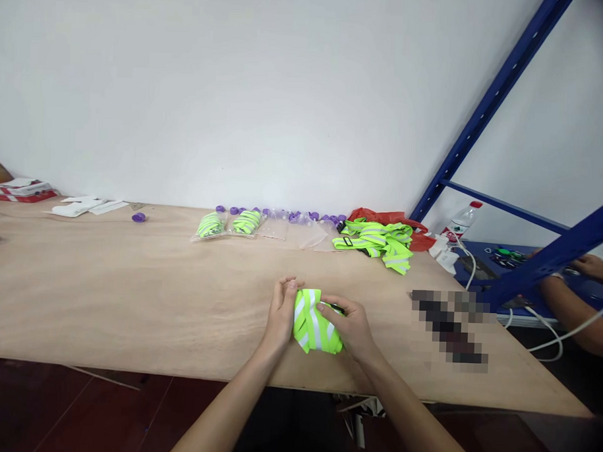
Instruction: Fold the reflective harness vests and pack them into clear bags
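A bundle of neon-yellow reflective strap (pixel 312 328) with pale stripes is between my hands over the wooden table's front part. My left hand (pixel 281 311) presses along the bundle's left side with its fingers upright. On the other side, my right hand (pixel 350 324) grips it, thumb across the front; a small black piece shows by those fingers. Behind, to the right, lies a loose heap of the same reflective straps (pixel 380 240) with black buckles. Two similar bundles sit in clear bags, a left one (pixel 211 225) and a right one (pixel 246 222).
Clear plastic bags (pixel 306 233) lie before a row of purple rolls (pixel 267 212) by the wall. A red plastic bag (pixel 388 217) is behind the straps. Right stand a blue metal frame (pixel 484 107) and a bottle (pixel 462 222); another person's arm (pixel 568 304) shows beyond.
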`<action>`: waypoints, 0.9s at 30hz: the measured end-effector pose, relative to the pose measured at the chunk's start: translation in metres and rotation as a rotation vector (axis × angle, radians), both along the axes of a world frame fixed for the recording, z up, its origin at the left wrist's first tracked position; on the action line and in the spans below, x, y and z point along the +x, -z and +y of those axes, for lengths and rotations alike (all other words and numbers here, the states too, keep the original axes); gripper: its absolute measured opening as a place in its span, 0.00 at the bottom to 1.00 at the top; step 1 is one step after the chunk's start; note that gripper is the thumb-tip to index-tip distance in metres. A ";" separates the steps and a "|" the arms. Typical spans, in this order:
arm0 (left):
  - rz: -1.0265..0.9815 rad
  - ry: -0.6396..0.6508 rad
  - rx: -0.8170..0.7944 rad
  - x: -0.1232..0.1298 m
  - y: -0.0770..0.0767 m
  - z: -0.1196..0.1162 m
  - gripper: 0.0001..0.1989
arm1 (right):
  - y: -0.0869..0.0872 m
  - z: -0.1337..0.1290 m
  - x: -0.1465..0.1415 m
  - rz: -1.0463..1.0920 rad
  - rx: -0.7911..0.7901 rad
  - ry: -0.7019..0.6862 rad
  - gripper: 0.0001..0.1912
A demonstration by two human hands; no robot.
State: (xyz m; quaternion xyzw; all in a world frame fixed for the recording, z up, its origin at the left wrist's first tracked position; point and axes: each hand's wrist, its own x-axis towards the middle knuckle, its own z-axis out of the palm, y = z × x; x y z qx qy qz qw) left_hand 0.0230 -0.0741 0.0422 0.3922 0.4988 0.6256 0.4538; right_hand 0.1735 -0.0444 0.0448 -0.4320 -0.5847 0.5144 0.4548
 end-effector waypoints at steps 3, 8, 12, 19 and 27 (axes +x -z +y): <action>0.042 0.037 -0.018 0.005 0.002 -0.014 0.33 | 0.002 0.000 -0.001 -0.028 0.126 0.113 0.18; 0.047 0.117 0.059 0.008 0.000 -0.030 0.26 | -0.003 -0.007 -0.001 -0.143 0.471 0.084 0.20; 0.033 0.155 0.099 0.008 -0.001 -0.027 0.24 | -0.013 -0.012 0.004 -0.233 0.571 0.007 0.16; 0.026 0.142 0.080 0.008 0.000 -0.027 0.25 | -0.019 -0.016 0.002 -0.254 0.438 0.079 0.23; 0.039 0.135 0.078 0.005 -0.001 -0.024 0.25 | -0.024 -0.013 -0.002 -0.223 0.408 0.033 0.16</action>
